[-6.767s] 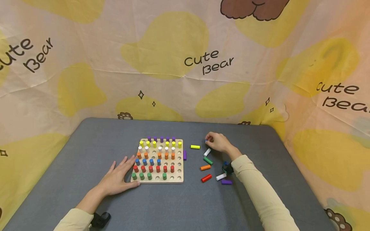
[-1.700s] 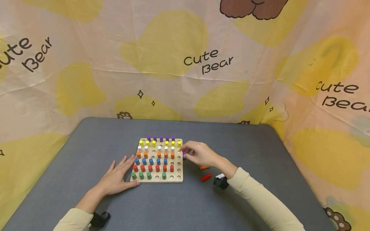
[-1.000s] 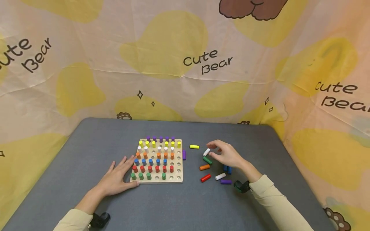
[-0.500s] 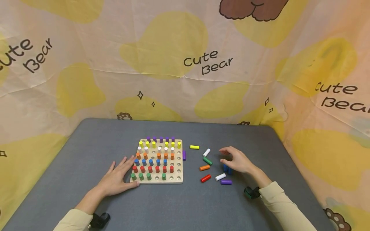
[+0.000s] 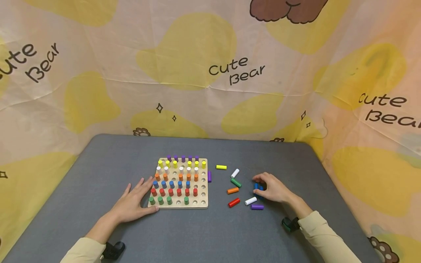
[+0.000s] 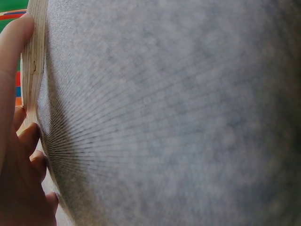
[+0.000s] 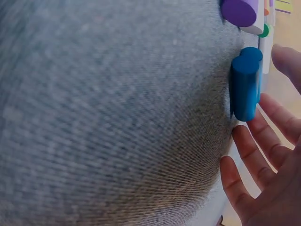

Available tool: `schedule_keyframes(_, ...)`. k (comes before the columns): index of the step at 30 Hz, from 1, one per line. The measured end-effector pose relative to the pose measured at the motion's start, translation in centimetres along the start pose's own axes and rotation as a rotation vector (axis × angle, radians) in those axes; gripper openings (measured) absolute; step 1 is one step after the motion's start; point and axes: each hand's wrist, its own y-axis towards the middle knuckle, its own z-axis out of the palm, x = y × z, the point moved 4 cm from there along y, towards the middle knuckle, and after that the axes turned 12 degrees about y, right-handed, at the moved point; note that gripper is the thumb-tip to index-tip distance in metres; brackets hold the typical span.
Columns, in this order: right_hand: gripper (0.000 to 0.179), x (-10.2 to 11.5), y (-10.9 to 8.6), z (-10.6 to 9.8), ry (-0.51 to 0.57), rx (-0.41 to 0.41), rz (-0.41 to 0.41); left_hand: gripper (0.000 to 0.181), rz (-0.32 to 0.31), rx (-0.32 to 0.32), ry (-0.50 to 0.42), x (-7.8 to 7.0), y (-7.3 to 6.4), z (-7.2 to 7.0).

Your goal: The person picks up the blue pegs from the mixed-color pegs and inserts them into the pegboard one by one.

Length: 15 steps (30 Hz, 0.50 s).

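Right of centre in the head view, the right hand (image 5: 273,188) curls loosely over the blue pegs (image 5: 257,186) on the tabletop (image 5: 210,233), not yet gripping. The left hand (image 5: 133,202) lies flat against the pegboard (image 5: 204,199).

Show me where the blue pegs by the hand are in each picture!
Head view: the blue pegs lie right of centre on the grey table, under the right hand's fingers.
Left wrist view: not in it; only the left hand and the wooden board's edge.
Right wrist view: the blue pegs lie upper right, beside the fingers.
Shared landmark: the purple peg just beside them.
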Motion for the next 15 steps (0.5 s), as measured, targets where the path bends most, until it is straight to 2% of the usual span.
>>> schedule_keyframes(15,0.038,-0.02,-0.49,0.23,-0.076,0.002,0.005,0.099,-0.003,0.000,0.003,-0.10,-0.08,-0.09)
